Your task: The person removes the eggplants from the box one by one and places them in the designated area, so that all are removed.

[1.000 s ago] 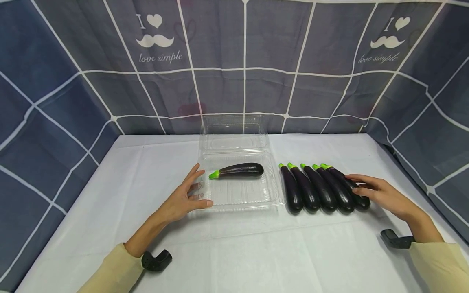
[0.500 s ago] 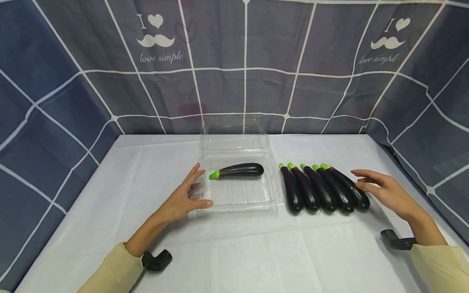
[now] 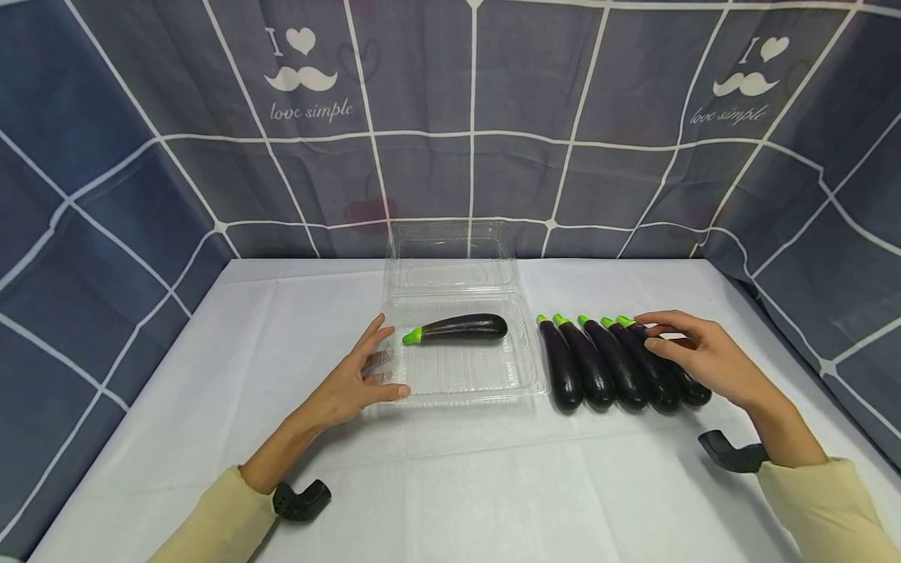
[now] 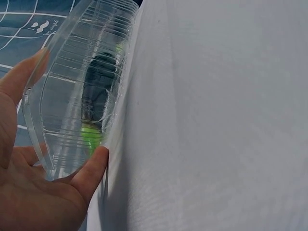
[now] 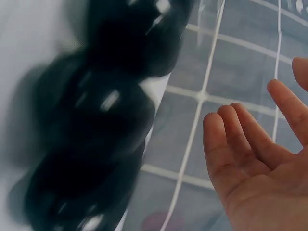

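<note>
My left hand [image 3: 342, 391] rests against the left end of a clear plastic clamshell container [image 3: 468, 375], its fingers spread and fairly straight. In the left wrist view, the fingertips [image 4: 100, 156] touch the container's ribbed wall [image 4: 62, 96]. One dark purple eggplant [image 3: 464, 326] lies crosswise in the container, its green stem to the left. My right hand [image 3: 711, 360] hovers over the rightmost eggplant [image 3: 693, 389] of a row, partly hiding it. In the right wrist view, the fingers [image 5: 216, 144] are loosely bent, with nothing between them.
Several eggplants [image 3: 561, 367] lie side by side right of the container, stems pointing away. The container's raised lid [image 3: 450, 250] stands by the grey checked cloth wall [image 3: 521, 180]. White cloth covers the table [image 3: 493, 485]. Black wrist mounts [image 3: 301, 500] stick out by both sleeves.
My right hand first drew slightly right, off the rightmost eggplant, then moved left and farther back over that eggplant's stem end. The left hand, container and eggplants stay put.
</note>
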The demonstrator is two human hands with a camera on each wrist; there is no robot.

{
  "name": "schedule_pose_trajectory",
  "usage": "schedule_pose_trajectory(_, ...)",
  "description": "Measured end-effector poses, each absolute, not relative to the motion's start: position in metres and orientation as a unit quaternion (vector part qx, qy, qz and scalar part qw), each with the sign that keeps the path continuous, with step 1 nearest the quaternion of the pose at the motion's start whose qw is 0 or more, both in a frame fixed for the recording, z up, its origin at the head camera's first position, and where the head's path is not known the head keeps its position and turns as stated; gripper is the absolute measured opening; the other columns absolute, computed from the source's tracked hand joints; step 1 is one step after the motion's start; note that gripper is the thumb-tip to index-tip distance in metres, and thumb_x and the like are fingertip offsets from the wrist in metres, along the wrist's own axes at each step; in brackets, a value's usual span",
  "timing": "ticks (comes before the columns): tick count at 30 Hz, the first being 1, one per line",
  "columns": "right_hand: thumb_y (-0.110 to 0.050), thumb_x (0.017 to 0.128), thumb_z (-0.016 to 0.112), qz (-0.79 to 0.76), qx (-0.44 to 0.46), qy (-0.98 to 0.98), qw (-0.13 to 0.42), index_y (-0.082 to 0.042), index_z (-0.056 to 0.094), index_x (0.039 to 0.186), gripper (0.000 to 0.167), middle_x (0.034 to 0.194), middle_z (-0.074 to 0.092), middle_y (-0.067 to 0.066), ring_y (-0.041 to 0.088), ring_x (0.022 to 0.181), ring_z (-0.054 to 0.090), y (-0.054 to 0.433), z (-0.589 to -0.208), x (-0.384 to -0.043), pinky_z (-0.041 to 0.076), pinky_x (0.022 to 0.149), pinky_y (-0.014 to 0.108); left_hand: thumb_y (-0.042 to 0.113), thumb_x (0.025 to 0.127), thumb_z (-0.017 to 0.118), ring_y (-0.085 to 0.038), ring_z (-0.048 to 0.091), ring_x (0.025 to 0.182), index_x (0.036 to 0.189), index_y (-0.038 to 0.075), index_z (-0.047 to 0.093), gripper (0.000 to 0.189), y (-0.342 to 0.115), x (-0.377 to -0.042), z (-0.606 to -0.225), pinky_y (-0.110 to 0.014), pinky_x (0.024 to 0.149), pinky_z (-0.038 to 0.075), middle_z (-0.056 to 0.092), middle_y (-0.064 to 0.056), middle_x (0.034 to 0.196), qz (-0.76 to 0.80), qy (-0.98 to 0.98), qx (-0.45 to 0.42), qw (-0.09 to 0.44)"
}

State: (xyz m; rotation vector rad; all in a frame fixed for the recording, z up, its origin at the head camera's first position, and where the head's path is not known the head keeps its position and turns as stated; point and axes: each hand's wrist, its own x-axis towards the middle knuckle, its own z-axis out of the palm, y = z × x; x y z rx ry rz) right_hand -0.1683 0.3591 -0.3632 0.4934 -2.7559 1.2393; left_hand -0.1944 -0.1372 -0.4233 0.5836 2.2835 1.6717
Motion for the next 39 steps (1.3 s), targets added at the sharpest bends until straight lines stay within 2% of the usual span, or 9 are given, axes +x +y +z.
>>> schedule_pose_trajectory(6,-0.004,0.096,0.063,0.423,0.208,-0.881,0.034,-0.007,0.065,0.126,0.030,0.120,0.061,-0.001,0.013,0.103,0.058,0.323,-0.355,-0.174,0.049,0.081,0.016,0.023,0.084,0.081,-0.043,0.016,0.145,0.158,0.009,0.020,0.097,-0.136,-0.195,-0.425,-0.056,0.110,0.032,-0.007,0.005,0.165,0.578,0.781,0.201,0.128)
schedule_pose_trajectory(13,-0.009,0.097,0.063,0.421,0.226,-0.878,-0.008,-0.009,0.064,0.128,0.031,0.125,0.059,0.010,0.026,0.106,0.057,0.290,-0.357,-0.187,0.050,0.085,0.022,0.025,0.084,0.081,-0.044,0.016,0.145,0.158,0.009,0.021,0.097,-0.135,-0.195,-0.426,-0.057,0.110,0.031,-0.006,0.006,0.165,0.575,0.784,0.198,0.127)
schedule_pose_trajectory(18,-0.012,0.096,0.064,0.420,0.239,-0.875,-0.025,-0.011,0.064,0.128,0.031,0.129,0.059,0.005,0.031,0.114,0.054,0.270,-0.361,-0.196,0.047,0.097,0.043,0.025,0.083,0.082,-0.044,0.016,0.145,0.158,0.009,0.021,0.098,-0.134,-0.195,-0.426,-0.057,0.110,0.032,-0.006,0.005,0.165,0.575,0.783,0.199,0.129)
schedule_pose_trajectory(20,-0.012,0.096,0.065,0.421,0.251,-0.871,-0.021,-0.011,0.065,0.127,0.031,0.129,0.059,0.004,0.029,0.119,0.053,0.262,-0.363,-0.198,0.043,0.100,0.052,0.024,0.083,0.082,-0.044,0.016,0.145,0.158,0.008,0.021,0.098,-0.134,-0.195,-0.426,-0.057,0.110,0.032,-0.006,0.005,0.165,0.575,0.783,0.198,0.129)
schedule_pose_trajectory(22,-0.011,0.096,0.065,0.424,0.261,-0.867,-0.016,-0.010,0.065,0.126,0.030,0.128,0.059,0.004,0.026,0.120,0.052,0.254,-0.364,-0.200,0.041,0.101,0.055,0.025,0.083,0.082,-0.044,0.016,0.145,0.158,0.008,0.021,0.098,-0.133,-0.195,-0.427,-0.057,0.110,0.032,-0.006,0.005,0.165,0.576,0.783,0.197,0.129)
schedule_pose_trajectory(27,-0.009,0.093,0.067,0.432,0.275,-0.859,-0.018,-0.010,0.067,0.123,0.030,0.126,0.059,0.004,0.022,0.116,0.052,0.234,-0.366,-0.205,0.041,0.099,0.055,0.025,0.083,0.082,-0.043,0.019,0.144,0.158,0.009,0.021,0.097,-0.134,-0.196,-0.426,-0.056,0.109,0.034,-0.005,0.004,0.165,0.572,0.786,0.197,0.129)
schedule_pose_trajectory(31,-0.010,0.092,0.068,0.430,0.289,-0.855,-0.028,-0.008,0.066,0.123,0.031,0.129,0.058,0.004,0.025,0.120,0.051,0.217,-0.366,-0.210,0.041,0.099,0.057,0.025,0.082,0.083,-0.042,0.021,0.143,0.157,0.008,0.023,0.097,-0.136,-0.197,-0.425,-0.056,0.109,0.035,-0.003,0.004,0.164,0.572,0.787,0.193,0.123)
schedule_pose_trajectory(39,-0.011,0.091,0.068,0.406,0.313,-0.858,-0.028,-0.004,0.067,0.123,0.032,0.134,0.055,0.016,0.028,0.127,0.048,0.187,-0.373,-0.226,0.039,0.103,0.054,0.026,0.080,0.084,-0.042,0.024,0.141,0.154,0.007,0.029,0.094,-0.137,-0.198,-0.423,-0.058,0.109,0.032,0.000,0.004,0.164,0.561,0.798,0.185,0.118)
